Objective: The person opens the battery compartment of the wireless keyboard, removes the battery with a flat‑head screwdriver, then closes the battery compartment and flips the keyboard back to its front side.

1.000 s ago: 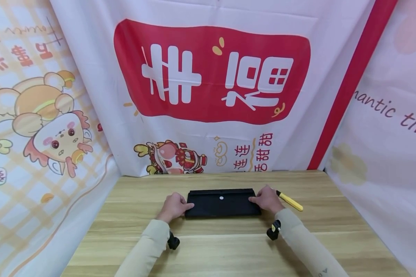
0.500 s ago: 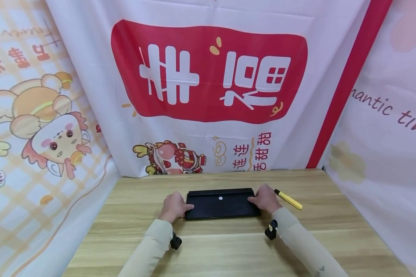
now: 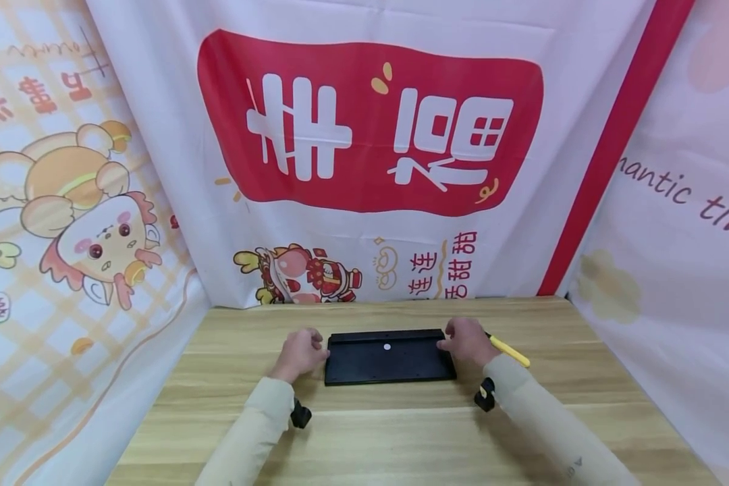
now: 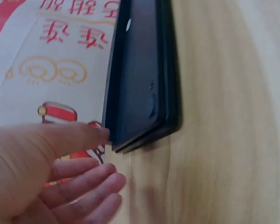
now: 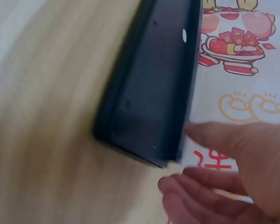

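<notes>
A flat black rectangular case (image 3: 390, 364) lies on the table, with a raised ridge along its far edge and a small white dot near that ridge. My left hand (image 3: 300, 352) is at its left end. In the left wrist view the thumb of the left hand (image 4: 46, 172) is by the corner of the case (image 4: 137, 79), and the other fingers are loosely bent below it. My right hand (image 3: 469, 341) is at the opposite end. Its thumb and fingers are apart in the right wrist view, near the corner of the case (image 5: 151, 88), and nothing is between them.
A tool with a yellow handle (image 3: 510, 352) and a black collar lies just right of my right hand, partly hidden by it. The wood-grain table (image 3: 389, 439) ends at a printed cloth (image 3: 364, 263) behind, and more cloth hangs on both sides.
Both hands held the ends of the black case earlier, thumbs on top. Now they have let go and shifted slightly up and outward. The case stays about where it was.
</notes>
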The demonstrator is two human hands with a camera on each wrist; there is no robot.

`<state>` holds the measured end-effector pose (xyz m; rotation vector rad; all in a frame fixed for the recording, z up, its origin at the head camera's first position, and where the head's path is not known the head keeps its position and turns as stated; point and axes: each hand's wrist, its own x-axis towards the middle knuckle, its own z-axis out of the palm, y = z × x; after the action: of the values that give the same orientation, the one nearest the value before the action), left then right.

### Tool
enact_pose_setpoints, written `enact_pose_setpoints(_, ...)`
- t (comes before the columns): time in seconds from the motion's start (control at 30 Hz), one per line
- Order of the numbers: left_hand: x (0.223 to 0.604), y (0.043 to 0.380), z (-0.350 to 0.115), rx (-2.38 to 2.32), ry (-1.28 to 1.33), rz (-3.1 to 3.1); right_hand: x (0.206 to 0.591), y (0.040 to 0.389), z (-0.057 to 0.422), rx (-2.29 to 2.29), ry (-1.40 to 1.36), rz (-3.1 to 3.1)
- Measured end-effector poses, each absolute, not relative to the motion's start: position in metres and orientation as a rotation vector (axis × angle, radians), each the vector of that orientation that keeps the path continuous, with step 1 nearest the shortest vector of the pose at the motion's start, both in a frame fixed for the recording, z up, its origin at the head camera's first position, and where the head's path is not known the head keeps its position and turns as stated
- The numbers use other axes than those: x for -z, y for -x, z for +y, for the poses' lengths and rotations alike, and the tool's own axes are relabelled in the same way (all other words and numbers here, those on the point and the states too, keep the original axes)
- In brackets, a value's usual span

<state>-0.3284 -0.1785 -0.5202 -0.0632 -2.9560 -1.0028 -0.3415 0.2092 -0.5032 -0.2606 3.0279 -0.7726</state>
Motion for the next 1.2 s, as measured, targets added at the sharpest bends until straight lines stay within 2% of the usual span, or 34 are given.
enact_pose_setpoints(0.23, 0.536, 0.346, -0.188, 1.297, 0.200, -2.880, 0.486, 0.361, 0.210, 0.567, 0.665, 2.965)
enact_pose_setpoints(0.47, 0.556, 0.356, -0.185, 1.354, 0.270, -2.850, 0.489, 0.378, 0.206, 0.354, 1.002, 2.942)
enact_pose_setpoints(0.87, 0.557, 0.361, -0.178, 1.324, 0.238, -2.847, 0.514, 0.389, 0.207, 0.407, 0.996, 2.947)
enact_pose_setpoints(1.2, 0.556, 0.364, -0.176, 1.301, 0.193, -2.836, 0.511, 0.394, 0.202, 0.353, 1.031, 2.948)
